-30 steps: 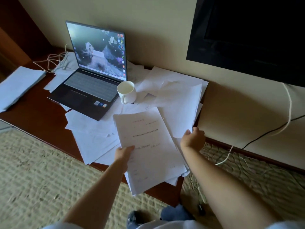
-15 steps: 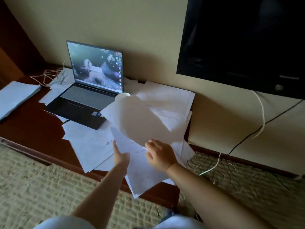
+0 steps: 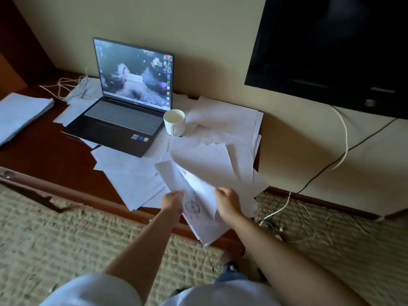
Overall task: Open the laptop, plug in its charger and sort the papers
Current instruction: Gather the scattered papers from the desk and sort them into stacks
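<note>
The dark laptop (image 3: 123, 120) stands open on the brown desk (image 3: 44, 155), its screen lit. White loose papers (image 3: 223, 127) lie scattered around and under it. My left hand (image 3: 173, 200) holds the left edge of a printed stack of sheets (image 3: 198, 208) at the desk's front edge. My right hand (image 3: 228, 203) grips a single white sheet (image 3: 203, 164) and holds it lifted over that stack. A tangle of white charger cable (image 3: 72, 87) lies on the desk behind the laptop's left side.
A white mug (image 3: 174, 122) stands right of the laptop on the papers. A light blue folded cloth (image 3: 19, 113) lies at the far left. A black TV (image 3: 331, 47) hangs on the wall, cables (image 3: 344, 138) trailing to the carpet.
My right hand took a sheet from the right pile and carried it over the stack that my left hand holds. The camera view shifted.
</note>
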Demonstrator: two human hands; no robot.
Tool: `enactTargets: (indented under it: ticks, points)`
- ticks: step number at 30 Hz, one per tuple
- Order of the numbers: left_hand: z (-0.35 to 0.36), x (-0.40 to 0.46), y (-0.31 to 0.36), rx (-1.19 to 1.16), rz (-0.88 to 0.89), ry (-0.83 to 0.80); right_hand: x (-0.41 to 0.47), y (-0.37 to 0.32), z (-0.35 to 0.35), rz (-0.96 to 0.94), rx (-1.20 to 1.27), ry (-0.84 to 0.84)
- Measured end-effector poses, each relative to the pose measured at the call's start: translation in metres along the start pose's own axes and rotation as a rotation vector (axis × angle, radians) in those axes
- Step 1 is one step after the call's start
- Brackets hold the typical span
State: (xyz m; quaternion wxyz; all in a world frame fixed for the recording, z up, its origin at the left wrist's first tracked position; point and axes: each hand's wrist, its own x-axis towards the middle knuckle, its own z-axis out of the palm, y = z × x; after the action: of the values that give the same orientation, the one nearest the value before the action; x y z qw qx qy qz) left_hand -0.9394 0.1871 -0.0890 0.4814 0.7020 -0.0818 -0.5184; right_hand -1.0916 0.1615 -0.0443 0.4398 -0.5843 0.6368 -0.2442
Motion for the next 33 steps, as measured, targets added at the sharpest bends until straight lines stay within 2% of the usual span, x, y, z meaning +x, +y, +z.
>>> enactTargets:
  ticks: [1, 3, 5, 8, 12, 14, 16, 18, 21, 24, 28, 33]
  points:
    - [-0.001, 0.0, -0.001, 0.011, -0.002, 0.007, -0.001, -0.003, -0.002, 0.035, 0.116, 0.14]
    - [-0.002, -0.004, 0.0, -0.007, -0.033, 0.016, 0.001, -0.005, -0.011, 0.157, 0.306, 0.238]
    - [-0.002, -0.009, 0.004, -0.043, -0.051, 0.009, 0.0, -0.007, -0.016, 0.29, 0.332, 0.128]
    - [-0.003, -0.01, 0.006, -0.005, -0.064, -0.011, -0.007, -0.005, -0.016, 0.445, 0.315, -0.164]
    - [-0.009, -0.01, 0.002, 0.075, -0.051, -0.024, -0.013, -0.003, -0.009, 0.535, 0.348, -0.367]
    - [-0.011, -0.008, 0.0, 0.081, -0.035, -0.045, -0.013, -0.003, -0.008, 0.502, 0.411, -0.317]
    - [-0.013, -0.007, 0.0, 0.067, -0.038, -0.058, -0.01, -0.003, -0.006, 0.418, 0.459, -0.164]
    - [-0.013, -0.008, 0.002, 0.009, -0.042, -0.075, -0.004, 0.003, -0.005, 0.278, 0.203, -0.107]
    - [-0.011, -0.004, 0.001, -0.017, -0.059, -0.065, 0.002, 0.01, 0.001, 0.066, -0.209, -0.149]
    - [-0.009, 0.0, 0.001, 0.132, -0.028, -0.027, 0.016, 0.023, -0.002, 0.077, -0.391, -0.019]
    - [-0.003, -0.006, 0.008, 0.204, -0.025, -0.065, 0.035, 0.035, -0.017, 0.226, -0.337, 0.018]
    - [0.003, 0.007, 0.006, 0.242, -0.014, 0.003, 0.052, 0.032, -0.022, 0.16, -0.162, 0.003]
